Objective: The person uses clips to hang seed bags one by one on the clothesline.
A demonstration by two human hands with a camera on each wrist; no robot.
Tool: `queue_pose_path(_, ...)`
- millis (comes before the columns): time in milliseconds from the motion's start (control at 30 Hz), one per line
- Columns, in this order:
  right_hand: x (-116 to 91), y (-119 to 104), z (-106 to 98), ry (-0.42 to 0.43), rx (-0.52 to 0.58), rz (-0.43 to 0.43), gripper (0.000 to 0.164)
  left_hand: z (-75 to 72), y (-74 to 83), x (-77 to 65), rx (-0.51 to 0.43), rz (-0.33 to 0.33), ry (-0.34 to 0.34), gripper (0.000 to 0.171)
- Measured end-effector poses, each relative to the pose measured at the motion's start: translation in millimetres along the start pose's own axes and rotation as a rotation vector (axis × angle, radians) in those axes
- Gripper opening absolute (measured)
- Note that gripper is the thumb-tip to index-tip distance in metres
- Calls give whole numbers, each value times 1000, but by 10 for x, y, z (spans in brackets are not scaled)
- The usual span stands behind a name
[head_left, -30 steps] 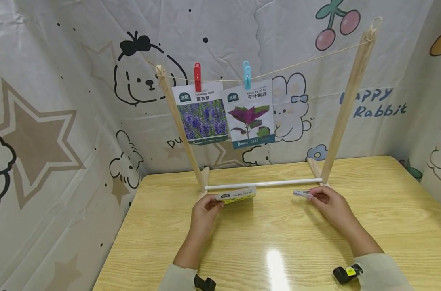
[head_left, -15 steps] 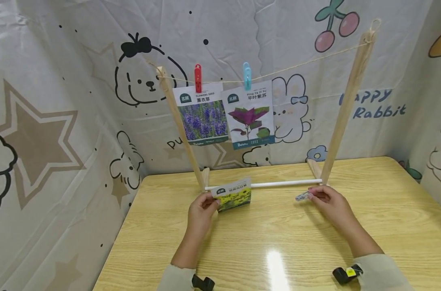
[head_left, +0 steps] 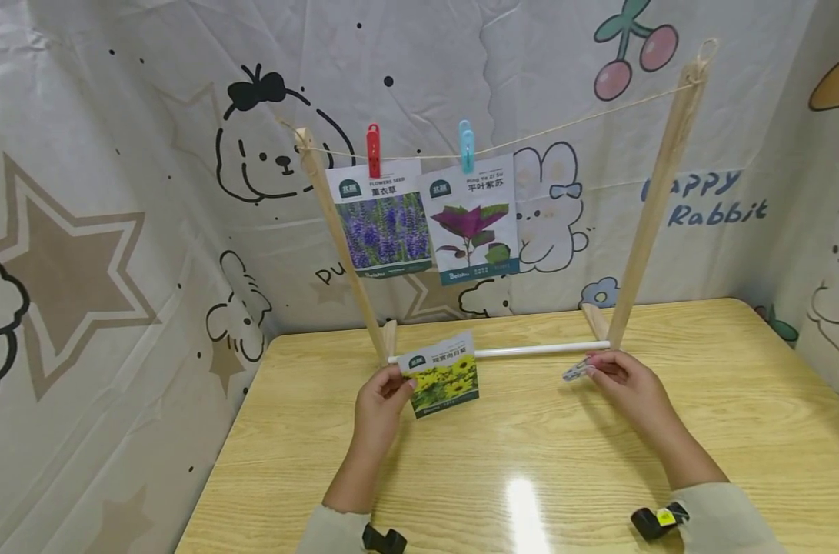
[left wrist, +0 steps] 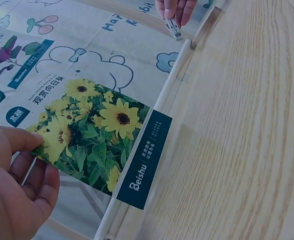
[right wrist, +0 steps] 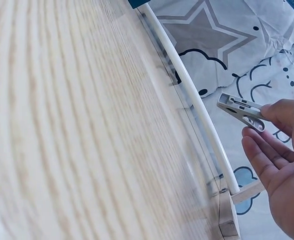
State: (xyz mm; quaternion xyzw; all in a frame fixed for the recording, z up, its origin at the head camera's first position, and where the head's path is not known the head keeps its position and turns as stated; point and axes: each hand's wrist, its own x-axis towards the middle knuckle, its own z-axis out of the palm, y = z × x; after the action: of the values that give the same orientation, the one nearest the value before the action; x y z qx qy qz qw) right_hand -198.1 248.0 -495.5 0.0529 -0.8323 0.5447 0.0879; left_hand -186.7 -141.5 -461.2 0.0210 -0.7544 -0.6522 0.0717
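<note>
Between thumb and fingers my left hand pinches the left edge of a seed packet with yellow flowers on its front. In the left wrist view the packet faces the camera, its dark green band toward the table. My right hand pinches a grey clothespin near the right post. In the right wrist view the clothespin points away from the fingertips. Two more packets hang from the string: a lavender packet under a red clothespin and a purple-leaf packet under a light blue clothespin.
A string runs between a left wooden post and a taller right wooden post. A white rod joins their feet on the wooden table. Printed cloth hangs behind and at the sides.
My left hand has tilted the yellow-flower packet up, so its front now faces the head camera. The clothespin in my right hand has turned slightly downward.
</note>
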Motion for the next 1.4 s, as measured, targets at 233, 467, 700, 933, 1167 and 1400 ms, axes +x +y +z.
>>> queue_pose_path(233,12,6,14,6,33,-39,28,-3,17,-13,-8,6,8,23)
queue_pose_path(467,11,-7,3,29,14,-46,29,-26,42,-30,-20,-1,13,22)
queue_pose_path(700,-3,-37,-13,39,7,-55,29,-36,49,-24,-59,-6,19,20)
queue_pose_path(933,5,-96,-26,52,18,-62,30,-33,76,-29,-77,-4,23,20)
queue_pose_path(1167,28,-121,-28,76,3,-72,30,-24,105,-21,-77,-2,38,20)
queue_pose_path(1400,9,-155,-46,77,27,-88,29,12,144,-38,-91,12,30,20)
